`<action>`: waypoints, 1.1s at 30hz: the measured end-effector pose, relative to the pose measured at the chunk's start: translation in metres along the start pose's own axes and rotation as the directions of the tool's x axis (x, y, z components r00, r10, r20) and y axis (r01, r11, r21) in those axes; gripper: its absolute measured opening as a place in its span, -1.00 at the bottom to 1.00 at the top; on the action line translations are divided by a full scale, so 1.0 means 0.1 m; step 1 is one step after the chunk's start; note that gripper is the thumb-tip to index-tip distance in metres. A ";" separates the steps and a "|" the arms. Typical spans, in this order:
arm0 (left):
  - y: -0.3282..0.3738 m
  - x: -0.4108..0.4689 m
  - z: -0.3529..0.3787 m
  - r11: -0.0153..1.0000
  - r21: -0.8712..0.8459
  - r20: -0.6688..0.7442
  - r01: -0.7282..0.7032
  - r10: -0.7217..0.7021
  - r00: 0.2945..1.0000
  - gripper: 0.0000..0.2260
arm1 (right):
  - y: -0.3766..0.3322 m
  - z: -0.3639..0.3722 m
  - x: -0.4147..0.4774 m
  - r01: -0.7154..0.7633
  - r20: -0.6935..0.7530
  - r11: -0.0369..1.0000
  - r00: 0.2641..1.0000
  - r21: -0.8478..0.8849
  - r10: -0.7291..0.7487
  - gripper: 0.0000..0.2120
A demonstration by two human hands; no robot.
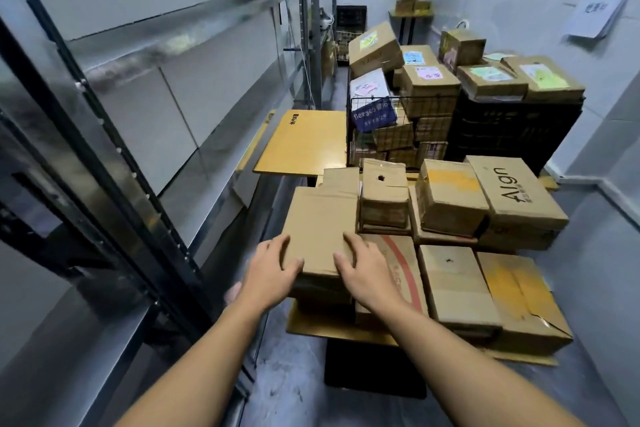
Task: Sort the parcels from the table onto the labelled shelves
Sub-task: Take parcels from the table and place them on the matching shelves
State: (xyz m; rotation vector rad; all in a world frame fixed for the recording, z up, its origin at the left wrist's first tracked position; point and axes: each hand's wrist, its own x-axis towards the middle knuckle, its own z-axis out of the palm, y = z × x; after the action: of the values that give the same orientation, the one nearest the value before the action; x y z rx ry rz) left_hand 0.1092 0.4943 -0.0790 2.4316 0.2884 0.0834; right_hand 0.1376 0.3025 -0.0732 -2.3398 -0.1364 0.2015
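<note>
Cardboard parcel (320, 218) gripped by outstretched left hand (273, 272) and right hand (369, 270).

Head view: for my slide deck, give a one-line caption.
Left hand and right hand grasp the front-left parcel on the parcel-laden table beside metal shelves.

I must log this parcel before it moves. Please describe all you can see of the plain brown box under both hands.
The plain brown box is a flat, closed cardboard carton with no label showing on top. It lies level at the near left of the piled table. The left hand grips its near left corner, the right hand its near right corner, beside a red-printed box.
</note>
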 end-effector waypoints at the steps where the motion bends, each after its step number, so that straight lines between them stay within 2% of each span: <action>1: -0.05 0.00 0.03 0.999 -0.034 0.007 0.000 0.000 1.000 -0.46 | 0.01 0.06 0.00 -0.012 -0.014 0.999 1.000 0.036 0.013 -0.50; 5: -0.09 -0.05 0.07 0.992 -0.110 -0.058 -0.056 0.050 0.997 -0.49 | 0.04 0.20 -0.03 -0.045 -0.103 0.980 0.992 0.196 0.066 -0.53; 9: 0.04 -0.12 -0.02 0.957 -0.227 -0.161 -0.181 0.147 0.976 -0.53 | 0.04 0.12 -0.06 -0.030 -0.136 0.932 0.987 0.362 0.085 -0.58; 13: 0.18 -0.16 -0.21 0.832 -0.529 -0.216 -0.171 0.063 0.974 -0.67 | 0.02 -0.08 -0.08 0.059 -0.164 0.858 0.986 0.510 0.029 -0.61; 15: 0.17 -0.16 -0.24 0.810 -0.566 -0.260 -0.153 0.001 0.966 -0.70 | 0.05 -0.18 -0.08 0.091 -0.168 0.809 0.986 0.580 0.010 -0.63; 17: 0.15 -0.15 -0.23 0.842 -0.525 -0.283 -0.126 -0.033 0.958 -0.67 | 0.10 -0.25 -0.06 0.122 -0.169 0.754 0.986 0.645 -0.015 -0.64; 19: 0.23 -0.14 -0.21 0.842 -0.534 -0.222 -0.083 -0.045 0.974 -0.56 | 0.12 -0.32 -0.07 0.153 -0.167 0.749 0.984 0.645 -0.056 -0.65; 22: 0.41 -0.17 -0.15 0.656 -0.755 -0.084 -0.019 -0.067 0.994 -0.48 | 0.17 -0.35 -0.10 0.187 -0.154 0.766 0.981 0.615 -0.116 -0.61; 25: 0.49 -0.23 -0.12 0.557 -0.829 -0.115 -0.055 -0.075 0.991 -0.47 | 0.21 -0.40 -0.10 0.217 -0.127 0.865 0.976 0.453 -0.178 -0.65; 27: 0.49 -0.26 -0.11 0.602 -0.792 -0.182 -0.100 -0.077 0.980 -0.45 | 0.22 -0.48 -0.05 0.177 -0.055 0.923 0.984 0.342 -0.168 -0.73; 28: 0.50 -0.29 -0.11 0.648 -0.751 -0.213 -0.124 -0.060 0.975 -0.46 | 0.22 -0.51 -0.03 0.164 -0.034 0.928 0.986 0.335 -0.162 -0.68; 31: 0.62 -0.37 -0.08 0.731 -0.652 -0.286 -0.203 0.010 0.958 -0.45 | 0.14 -0.55 -0.03 0.175 -0.011 0.885 0.982 0.432 -0.189 -0.27; 33: 0.68 -0.40 -0.07 0.740 -0.620 -0.334 -0.262 0.053 0.941 -0.45 | 0.05 -0.52 -0.07 0.172 0.023 0.796 0.974 0.581 -0.227 -0.22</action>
State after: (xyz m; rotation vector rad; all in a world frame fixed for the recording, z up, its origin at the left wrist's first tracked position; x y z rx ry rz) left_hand 0.0819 0.4386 -0.0296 1.7147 0.1416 0.5438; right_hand 0.1403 0.2614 -0.0395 -1.6921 -0.3209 0.2098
